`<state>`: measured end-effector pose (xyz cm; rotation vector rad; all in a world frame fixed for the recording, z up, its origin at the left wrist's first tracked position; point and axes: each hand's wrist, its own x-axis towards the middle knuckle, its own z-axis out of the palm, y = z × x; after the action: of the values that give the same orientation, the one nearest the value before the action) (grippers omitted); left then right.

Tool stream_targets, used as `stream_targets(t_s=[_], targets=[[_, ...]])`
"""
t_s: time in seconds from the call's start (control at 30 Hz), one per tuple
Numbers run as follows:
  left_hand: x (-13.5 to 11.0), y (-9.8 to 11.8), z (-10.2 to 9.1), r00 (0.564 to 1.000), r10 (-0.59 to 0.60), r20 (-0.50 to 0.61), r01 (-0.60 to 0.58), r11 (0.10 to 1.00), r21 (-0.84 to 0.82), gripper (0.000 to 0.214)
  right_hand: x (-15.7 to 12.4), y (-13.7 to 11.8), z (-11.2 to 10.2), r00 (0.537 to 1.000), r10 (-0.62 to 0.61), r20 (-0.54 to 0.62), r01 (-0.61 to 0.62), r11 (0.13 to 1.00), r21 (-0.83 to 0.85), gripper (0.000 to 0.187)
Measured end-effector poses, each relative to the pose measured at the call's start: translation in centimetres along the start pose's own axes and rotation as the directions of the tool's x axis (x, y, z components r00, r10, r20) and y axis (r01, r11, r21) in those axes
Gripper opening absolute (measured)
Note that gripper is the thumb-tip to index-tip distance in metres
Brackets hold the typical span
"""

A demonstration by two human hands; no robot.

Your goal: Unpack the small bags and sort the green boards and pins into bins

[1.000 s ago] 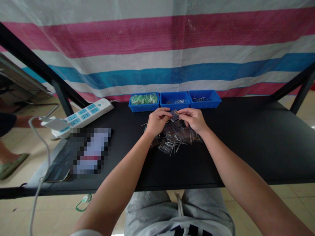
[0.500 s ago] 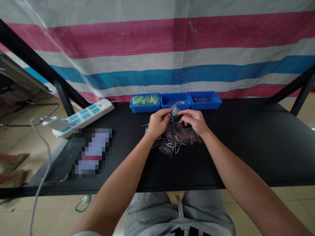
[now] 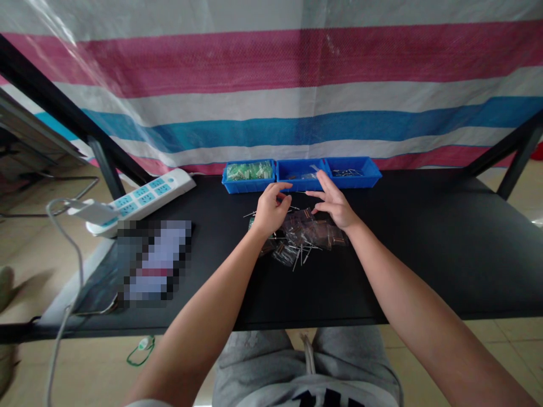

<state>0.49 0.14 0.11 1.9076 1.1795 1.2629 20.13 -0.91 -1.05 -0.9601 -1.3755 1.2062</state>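
My left hand (image 3: 272, 210) is over the left side of a small pile, its fingers curled and thumb and forefinger apart, with nothing visible between them. To its right, my right hand (image 3: 335, 204) is open with fingers spread, its longest fingertip in front of the middle blue bin (image 3: 292, 185). A clear scrap of plastic (image 3: 314, 168) shows right by that fingertip; whether they touch I cannot tell. Below both hands lie several clear plastic bags (image 3: 318, 233) with brownish contents and several thin metal pin-like pieces (image 3: 297, 259). My left hand partly hides the pile.
The left blue bin (image 3: 227, 183) has green-and-white packets in it. Metal pieces lie in the right blue bin (image 3: 373, 175). A white power strip (image 3: 169, 189) with a plugged-in adapter and a pixelated flat object (image 3: 159, 260) are on the black table (image 3: 445, 243), left side.
The small clear bag that both hands pinched is no longer between them. My right hand has spread its fingers toward the middle bin, and my left hand's pinch has loosened.
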Motion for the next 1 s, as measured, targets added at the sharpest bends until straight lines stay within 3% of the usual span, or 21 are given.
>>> stream_targets(t_s=[0.23,0.37,0.47,0.57,0.67,0.83,1.0], targets=[[-0.12,-0.34,0.18,0.997,-0.03,0.064,0.029,1.0,0.01,0.028,0.1,-0.14,0.14,0.997,0.048,-0.063,-0.049,0.999,-0.019,0.079],[-0.14,-0.25,0.11,0.997,-0.028,0.077,0.027,0.999,0.022,0.027,0.15,-0.14,0.1,0.992,-0.005,-0.126,-0.011,0.993,-0.121,0.056],[-0.16,-0.18,0.06,0.996,-0.021,0.083,0.019,0.999,0.03,0.027,0.22,-0.07,0.03,0.968,-0.064,-0.243,0.002,0.969,-0.246,0.041],[-0.21,-0.17,0.06,0.996,-0.006,0.09,0.001,0.999,0.048,0.025,0.3,0.0,-0.05,0.934,-0.115,-0.338,-0.002,0.945,-0.326,0.036],[-0.24,-0.18,0.06,0.996,0.014,0.093,-0.021,0.997,0.077,0.024,0.33,0.06,-0.12,0.92,-0.152,-0.362,0.003,0.924,-0.382,0.033],[-0.25,-0.18,-0.07,0.993,0.06,0.104,-0.081,0.974,0.211,0.02,0.0,-0.16,0.11,0.952,-0.173,-0.253,0.03,0.873,-0.487,0.015],[-0.26,-0.3,-0.1,0.98,0.077,0.184,-0.143,0.914,0.379,0.022,-0.4,-0.52,0.55,0.987,-0.159,0.039,0.146,0.748,-0.647,0.012]])
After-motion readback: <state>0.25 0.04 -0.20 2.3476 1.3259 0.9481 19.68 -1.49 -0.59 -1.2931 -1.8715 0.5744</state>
